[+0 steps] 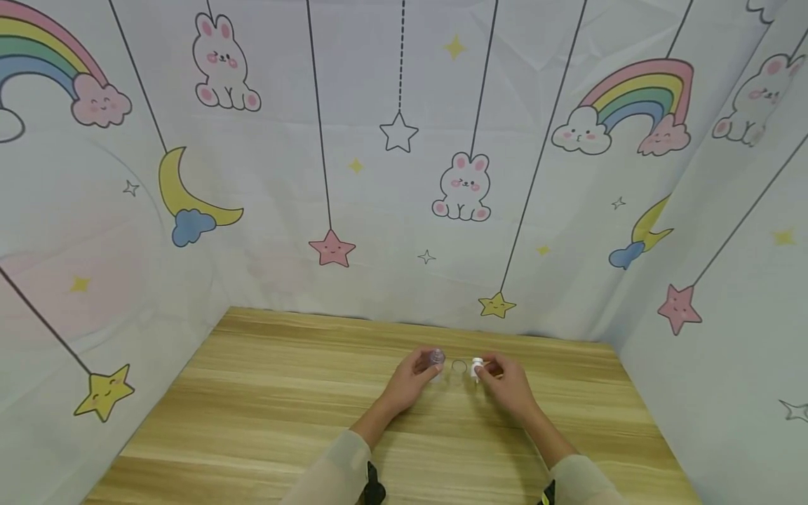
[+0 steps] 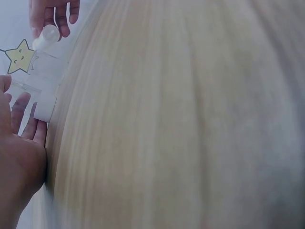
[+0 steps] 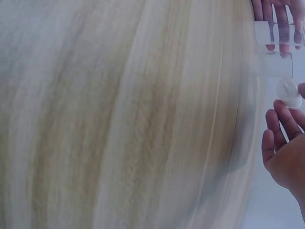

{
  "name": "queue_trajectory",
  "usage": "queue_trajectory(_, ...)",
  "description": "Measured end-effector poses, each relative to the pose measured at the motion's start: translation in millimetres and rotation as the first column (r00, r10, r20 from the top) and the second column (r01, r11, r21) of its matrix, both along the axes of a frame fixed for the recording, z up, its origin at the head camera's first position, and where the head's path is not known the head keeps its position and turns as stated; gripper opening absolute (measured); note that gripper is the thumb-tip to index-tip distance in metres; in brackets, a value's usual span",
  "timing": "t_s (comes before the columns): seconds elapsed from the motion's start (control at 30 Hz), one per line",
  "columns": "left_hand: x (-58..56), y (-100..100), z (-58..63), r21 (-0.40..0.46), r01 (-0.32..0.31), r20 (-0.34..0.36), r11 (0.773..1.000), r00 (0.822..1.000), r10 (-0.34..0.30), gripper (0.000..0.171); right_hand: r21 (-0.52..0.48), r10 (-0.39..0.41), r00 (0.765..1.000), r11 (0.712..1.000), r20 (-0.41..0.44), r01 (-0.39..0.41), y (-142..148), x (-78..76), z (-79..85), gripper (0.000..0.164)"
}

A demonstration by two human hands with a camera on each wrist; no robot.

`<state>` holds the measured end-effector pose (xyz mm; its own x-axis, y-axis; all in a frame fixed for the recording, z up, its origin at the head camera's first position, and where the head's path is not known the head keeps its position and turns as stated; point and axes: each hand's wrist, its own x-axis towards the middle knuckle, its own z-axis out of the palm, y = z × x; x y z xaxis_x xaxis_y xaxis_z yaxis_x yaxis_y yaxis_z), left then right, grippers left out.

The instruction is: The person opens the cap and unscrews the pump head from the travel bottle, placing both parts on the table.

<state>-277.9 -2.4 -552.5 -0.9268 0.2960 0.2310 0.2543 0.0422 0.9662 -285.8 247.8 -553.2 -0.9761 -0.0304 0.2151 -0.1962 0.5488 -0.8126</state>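
Observation:
In the head view my left hand [image 1: 407,384] holds a clear bottle [image 1: 436,359] with a slight purple tint, thumb in front and fingers behind. A white band [image 2: 45,106] shows low on that bottle in the left wrist view. My right hand [image 1: 508,386] pinches a small white bottle [image 1: 476,367] between thumb and fingers; its round white end [image 3: 287,89] faces the right wrist camera. Between the hands stands a clear, open-rimmed container [image 1: 459,369], also seen as a clear cylinder [image 3: 279,65] in the right wrist view.
The wood-grain table [image 1: 271,421] reaches back to a white curtain [image 1: 391,280] printed with stars, rabbits and rainbows. More of this cloth hangs at both sides. Black straps [image 1: 374,485] are at the wrists, below pale sleeves.

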Motion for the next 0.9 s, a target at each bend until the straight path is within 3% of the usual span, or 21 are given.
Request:
queue_trajectory(0.57, -0.2, 0.4, 0.2, -0.004, 0.003, 0.010, 1.000, 1.000, -0.003, 0.037, 0.038, -0.002, 0.999, 0.999, 0.037, 0.000, 0.4, 1.7, 0.8, 0.024)
queue_trajectory(0.8, -17.9, 3.5, -26.7, -0.019, -0.003, 0.016, 1.000, 1.000, 0.003, 0.039, 0.052, 0.005, 0.999, 0.999, 0.048, -0.007, 1.3, 2.7, -0.1, 0.022)
queue_trajectory(0.9, -20.6, 2.3, -30.7, -0.025, 0.004, 0.017, 1.000, 1.000, -0.004, 0.041, 0.054, 0.003, 0.998, 0.999, 0.065, -0.007, 1.5, 2.5, -1.5, 0.021)
